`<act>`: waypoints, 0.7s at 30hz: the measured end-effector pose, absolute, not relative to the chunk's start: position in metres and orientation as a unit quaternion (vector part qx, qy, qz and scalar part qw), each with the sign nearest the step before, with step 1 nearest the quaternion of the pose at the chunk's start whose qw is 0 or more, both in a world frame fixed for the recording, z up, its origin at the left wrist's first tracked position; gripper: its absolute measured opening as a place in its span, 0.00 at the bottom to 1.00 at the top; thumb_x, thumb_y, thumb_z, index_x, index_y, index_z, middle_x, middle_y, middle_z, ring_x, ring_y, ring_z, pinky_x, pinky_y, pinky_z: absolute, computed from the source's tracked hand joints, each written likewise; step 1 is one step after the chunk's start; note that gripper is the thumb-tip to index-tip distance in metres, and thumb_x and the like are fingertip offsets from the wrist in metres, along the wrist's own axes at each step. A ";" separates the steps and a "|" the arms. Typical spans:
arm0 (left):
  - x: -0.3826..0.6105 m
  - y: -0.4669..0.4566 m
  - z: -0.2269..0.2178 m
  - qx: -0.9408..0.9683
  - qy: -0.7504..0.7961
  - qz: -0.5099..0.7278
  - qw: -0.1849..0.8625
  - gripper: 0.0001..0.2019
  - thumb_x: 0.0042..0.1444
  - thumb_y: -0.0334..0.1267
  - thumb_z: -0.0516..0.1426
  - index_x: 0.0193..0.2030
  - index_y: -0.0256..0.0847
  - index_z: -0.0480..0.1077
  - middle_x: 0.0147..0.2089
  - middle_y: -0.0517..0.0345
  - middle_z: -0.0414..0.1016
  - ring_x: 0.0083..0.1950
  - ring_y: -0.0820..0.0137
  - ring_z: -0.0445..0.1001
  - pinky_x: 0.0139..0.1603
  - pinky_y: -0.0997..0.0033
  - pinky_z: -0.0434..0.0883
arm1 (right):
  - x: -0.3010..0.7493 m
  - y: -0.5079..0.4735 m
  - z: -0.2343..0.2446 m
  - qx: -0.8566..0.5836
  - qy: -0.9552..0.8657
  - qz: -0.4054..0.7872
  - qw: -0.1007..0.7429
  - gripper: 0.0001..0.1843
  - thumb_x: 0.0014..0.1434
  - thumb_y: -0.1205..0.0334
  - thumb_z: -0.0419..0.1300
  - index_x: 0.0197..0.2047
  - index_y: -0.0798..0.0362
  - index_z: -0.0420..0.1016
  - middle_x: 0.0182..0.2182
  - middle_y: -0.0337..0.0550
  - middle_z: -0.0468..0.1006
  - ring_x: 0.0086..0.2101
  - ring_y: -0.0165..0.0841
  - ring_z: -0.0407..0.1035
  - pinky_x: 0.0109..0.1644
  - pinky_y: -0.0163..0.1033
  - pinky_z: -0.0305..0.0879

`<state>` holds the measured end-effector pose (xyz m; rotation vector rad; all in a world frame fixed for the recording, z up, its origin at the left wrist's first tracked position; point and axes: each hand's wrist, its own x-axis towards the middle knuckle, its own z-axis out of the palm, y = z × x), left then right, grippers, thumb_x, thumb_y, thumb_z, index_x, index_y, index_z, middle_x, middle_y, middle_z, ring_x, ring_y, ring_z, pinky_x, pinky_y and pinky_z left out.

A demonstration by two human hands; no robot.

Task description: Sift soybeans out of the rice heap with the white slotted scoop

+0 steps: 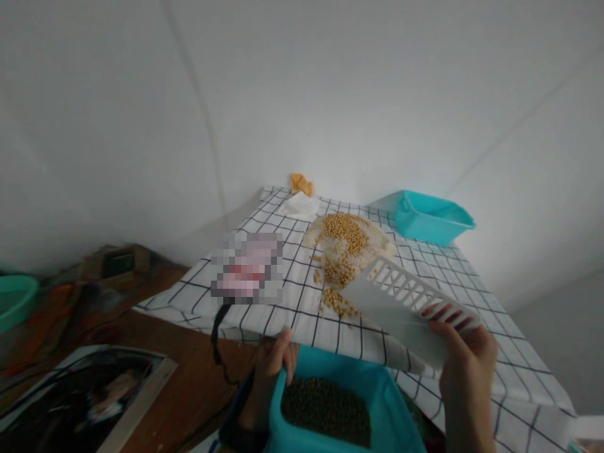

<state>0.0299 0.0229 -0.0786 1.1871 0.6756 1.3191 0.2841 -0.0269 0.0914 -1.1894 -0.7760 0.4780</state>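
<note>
My left hand is closed on the near-left rim of a turquoise plastic bin, held below the table's front edge. Dark green beans, small like mung beans, cover the bin's bottom. In my right hand is a white slotted plastic piece, tilted over the front of the table; whether it is a flat panel or a basket's side I cannot tell. Its far-left edge is by a pile of yellow soybeans, which lies on and beside pale grains like rice.
A checked cloth covers the table. Another turquoise bin stands at the back right. A white bag and an orange cloth-like item lie at the back. A blurred-out pinkish object with a dark strap sits left; a framed picture is below.
</note>
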 end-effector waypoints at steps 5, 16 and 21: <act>0.031 0.016 -0.069 0.473 0.287 0.586 0.593 0.40 0.68 0.57 0.49 0.04 0.44 0.62 0.04 0.57 0.59 0.10 0.74 0.58 0.18 0.64 0.55 | 0.290 -0.032 0.085 -0.556 -0.348 0.219 0.722 0.07 0.42 0.65 0.70 0.26 0.54 0.77 0.25 0.40 0.77 0.28 0.34 0.71 0.31 0.37 0.65; 0.034 0.016 -0.066 0.466 0.272 0.600 0.590 0.39 0.68 0.55 0.51 0.04 0.43 0.63 0.04 0.57 0.59 0.09 0.75 0.57 0.18 0.64 0.54 | 0.311 -0.041 0.068 -0.546 -0.365 0.197 0.728 0.09 0.40 0.66 0.72 0.24 0.53 0.75 0.24 0.41 0.78 0.27 0.36 0.73 0.30 0.38 0.68; 0.034 0.022 -0.074 0.482 0.243 0.589 0.602 0.41 0.68 0.57 0.50 0.02 0.43 0.61 0.03 0.57 0.57 0.07 0.76 0.56 0.14 0.66 0.53 | 0.307 -0.054 0.069 -0.603 -0.326 0.216 0.695 0.09 0.40 0.62 0.70 0.27 0.56 0.80 0.25 0.46 0.81 0.26 0.38 0.74 0.28 0.39 0.69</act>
